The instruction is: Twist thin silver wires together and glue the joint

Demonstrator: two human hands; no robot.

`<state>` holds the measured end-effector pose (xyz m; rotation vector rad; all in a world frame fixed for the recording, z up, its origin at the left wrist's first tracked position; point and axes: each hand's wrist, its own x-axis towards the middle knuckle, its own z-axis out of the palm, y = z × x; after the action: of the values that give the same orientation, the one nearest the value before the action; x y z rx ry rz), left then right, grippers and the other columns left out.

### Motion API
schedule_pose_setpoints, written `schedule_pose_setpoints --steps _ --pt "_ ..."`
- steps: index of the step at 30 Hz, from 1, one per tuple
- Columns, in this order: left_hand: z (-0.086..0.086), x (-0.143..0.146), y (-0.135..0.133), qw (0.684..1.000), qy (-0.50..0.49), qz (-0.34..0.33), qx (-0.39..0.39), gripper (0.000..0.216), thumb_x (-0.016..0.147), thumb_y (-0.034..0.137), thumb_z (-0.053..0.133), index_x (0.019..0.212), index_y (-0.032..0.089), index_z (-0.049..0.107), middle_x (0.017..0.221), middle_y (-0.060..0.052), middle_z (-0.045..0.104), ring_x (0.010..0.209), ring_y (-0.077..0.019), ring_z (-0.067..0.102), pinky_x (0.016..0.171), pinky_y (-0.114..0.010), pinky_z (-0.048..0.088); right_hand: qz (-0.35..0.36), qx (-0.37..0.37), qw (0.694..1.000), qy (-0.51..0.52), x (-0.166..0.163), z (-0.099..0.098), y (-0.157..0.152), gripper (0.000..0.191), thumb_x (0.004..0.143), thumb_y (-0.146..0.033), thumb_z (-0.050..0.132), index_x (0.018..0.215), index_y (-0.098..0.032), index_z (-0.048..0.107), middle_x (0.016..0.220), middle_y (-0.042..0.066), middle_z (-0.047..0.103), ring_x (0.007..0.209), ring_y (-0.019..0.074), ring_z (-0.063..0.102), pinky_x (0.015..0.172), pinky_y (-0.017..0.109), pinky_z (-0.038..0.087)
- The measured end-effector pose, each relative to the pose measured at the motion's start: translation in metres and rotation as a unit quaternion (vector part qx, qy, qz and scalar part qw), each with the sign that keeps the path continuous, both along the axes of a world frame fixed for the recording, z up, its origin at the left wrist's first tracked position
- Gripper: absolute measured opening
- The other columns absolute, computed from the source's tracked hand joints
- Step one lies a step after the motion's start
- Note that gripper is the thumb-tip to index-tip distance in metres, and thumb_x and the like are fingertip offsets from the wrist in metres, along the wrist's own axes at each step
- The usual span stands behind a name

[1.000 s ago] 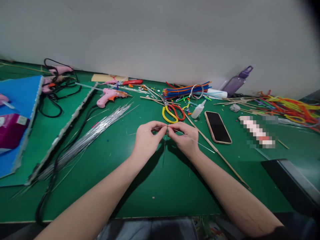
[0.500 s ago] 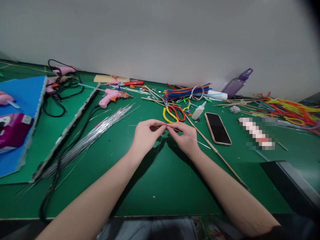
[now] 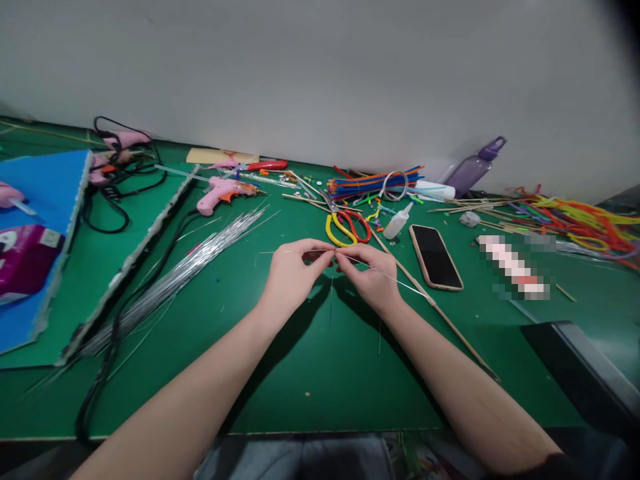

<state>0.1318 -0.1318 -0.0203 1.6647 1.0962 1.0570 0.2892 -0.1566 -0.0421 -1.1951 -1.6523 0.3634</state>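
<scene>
A thin wire [image 3: 414,289] was pinched by both hands, its middle being held where the fingertips were brought together. By the left hand [image 3: 293,273] it was gripped between thumb and forefinger, and a faint length was seen beyond the knuckles on that side. By the right hand [image 3: 373,275] it was gripped likewise, the longer part being slanted across the hand and out past the wrist, its tip seen against a wooden stick [image 3: 453,327]. Whether one strand or several were joined at the pinch could not be told, the spot being covered by the fingers. Below it, a faint strand was seen over the green table [image 3: 320,380]. Scissors [image 3: 333,208] were placed just beyond the fingertips, and a bundle of silvery wires [image 3: 200,263] was laid to the left.
</scene>
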Motion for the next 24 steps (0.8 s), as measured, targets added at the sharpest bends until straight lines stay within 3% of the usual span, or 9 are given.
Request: schedule_pose_setpoints --steps 6,15,20,24 --pt "-0.0007 0.0002 0.001 1.0 0.0 -0.005 0.004 0.01 0.077 0.023 0.065 0.082 0.016 0.071 0.077 -0.003 0.074 0.071 -0.0158 0.068 0.072 -0.028 0.055 0.006 0.0 1.0 -0.008 -0.0006 0.0001 0.001 0.007 0.081 -0.023 0.062 0.086 -0.021 0.066 0.082 0.002 0.07 0.072 0.0136 0.068 0.07 0.028 0.057" --pt "-0.0057 -0.001 0.0028 1.0 -0.013 -0.018 0.007 0.012 0.08 0.026 0.063 0.084 0.018 0.071 0.08 -0.003 0.074 0.074 -0.0163 0.069 0.074 -0.029 0.056 -0.004 0.012 1.0 -0.014 -0.0001 0.0016 -0.0001 0.005 0.081 -0.023 0.062 0.082 -0.021 0.067 0.076 0.001 0.071 0.068 0.0136 0.067 0.067 0.027 0.056" --pt "-0.003 0.0007 0.0008 0.999 -0.037 -0.023 -0.004 0.012 0.079 0.024 0.064 0.086 0.016 0.069 0.082 -0.004 0.073 0.074 -0.0156 0.069 0.074 -0.027 0.055 0.007 -0.012 1.0 0.021 -0.0004 0.0018 -0.0006 0.003 0.08 -0.022 0.063 0.082 -0.021 0.065 0.075 0.0 0.069 0.066 0.0131 0.067 0.065 0.026 0.056" --pt "-0.0003 0.0009 0.0001 1.0 -0.017 -0.024 0.006 0.011 0.08 0.024 0.063 0.086 0.017 0.069 0.082 -0.003 0.073 0.074 -0.0151 0.068 0.073 -0.026 0.054 0.002 0.012 1.0 0.019 -0.0033 0.002 -0.0004 0.004 0.079 -0.02 0.063 0.082 -0.021 0.062 0.078 0.001 0.066 0.07 0.0127 0.065 0.067 0.027 0.057"
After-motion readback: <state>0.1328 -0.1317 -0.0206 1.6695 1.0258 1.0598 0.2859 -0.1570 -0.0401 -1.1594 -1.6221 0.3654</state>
